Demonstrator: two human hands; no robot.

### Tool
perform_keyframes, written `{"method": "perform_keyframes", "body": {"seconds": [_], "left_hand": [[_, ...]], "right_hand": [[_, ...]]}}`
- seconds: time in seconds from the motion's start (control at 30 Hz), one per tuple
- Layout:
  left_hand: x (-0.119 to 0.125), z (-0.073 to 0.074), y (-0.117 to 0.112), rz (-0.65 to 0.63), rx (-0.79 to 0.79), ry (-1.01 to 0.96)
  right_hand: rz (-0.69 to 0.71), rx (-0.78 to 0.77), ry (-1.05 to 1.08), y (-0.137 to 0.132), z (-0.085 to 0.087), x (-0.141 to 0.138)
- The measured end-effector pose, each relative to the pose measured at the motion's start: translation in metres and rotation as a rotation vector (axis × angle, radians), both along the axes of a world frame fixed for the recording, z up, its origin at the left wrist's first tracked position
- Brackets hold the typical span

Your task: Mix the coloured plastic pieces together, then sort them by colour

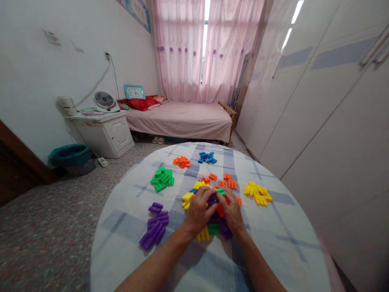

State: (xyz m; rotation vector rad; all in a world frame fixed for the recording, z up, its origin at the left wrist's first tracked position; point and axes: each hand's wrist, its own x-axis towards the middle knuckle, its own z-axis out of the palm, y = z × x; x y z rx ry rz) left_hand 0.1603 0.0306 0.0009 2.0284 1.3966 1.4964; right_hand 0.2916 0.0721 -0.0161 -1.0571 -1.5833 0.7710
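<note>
A mixed pile of finger-shaped plastic building blocks lies near the table's middle, with yellow blocks (187, 198) on its left side and orange blocks (228, 184) behind. Over this pile, my left hand (199, 207) curls its fingers around a purple block (212, 199). Close beside it, my right hand (232, 211) has its fingers bent at a green block (221, 191), thumb toward the left hand. Fingers partly hide both blocks, so whether they are joined cannot be made out. Under my hands show more blocks in red, purple, green and yellow.
Sorted heaps surround the pile: purple (156, 227), green (162, 179), orange (181, 162), blue (207, 157) and yellow (258, 193). They lie on a round table with a checked cloth (121, 251). Beyond stand a bed (188, 115), a white cabinet (117, 136) and a wardrobe (328, 134).
</note>
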Motion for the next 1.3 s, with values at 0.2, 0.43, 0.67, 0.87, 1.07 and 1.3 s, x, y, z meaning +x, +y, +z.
{"method": "perform_keyframes", "body": {"seconds": [0.2,0.43,0.67,0.87,1.07,1.3], "left_hand": [[-0.003,-0.009,-0.001,0.13,0.045,0.018],[-0.011,-0.024,0.006,0.158,0.024,0.119],[-0.008,-0.015,0.002,0.157,0.081,0.141],[-0.002,-0.011,-0.003,0.111,-0.09,-0.12],[-0.045,0.02,-0.008,0.23,-0.181,-0.247],[-0.164,0.008,0.012,0.594,-0.332,0.011]], "right_hand": [[-0.109,-0.166,0.187,0.011,-0.004,0.017],[-0.182,0.013,0.02,0.016,-0.009,0.031],[-0.012,0.196,-0.123,0.003,-0.008,0.018],[0.103,0.217,-0.134,-0.003,-0.002,0.016],[-0.066,0.222,-0.132,0.006,-0.001,0.037],[-0.43,-0.128,-0.142,0.032,-0.035,0.068]]}}
